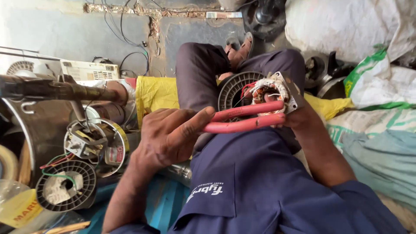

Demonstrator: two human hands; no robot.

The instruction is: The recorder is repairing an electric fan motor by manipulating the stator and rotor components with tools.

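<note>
My left hand (171, 134) grips the two red handles (242, 118) of a plier-like tool, thumb along the upper handle. The tool's far end sits against a small motor stator (272, 92) with white and copper windings and thin red wires. My right hand (299, 117) holds that stator from behind and is mostly hidden by it. Both rest over my lap, above dark blue clothing. A black ribbed wire spool (232, 89) lies just behind the stator on my thigh.
To the left stand a dark metal shaft (52, 89), motor parts with wires (86, 145) and a black spool (65, 186). A yellow cloth (156, 93) lies behind my legs. White and green sacks (377, 82) pile on the right.
</note>
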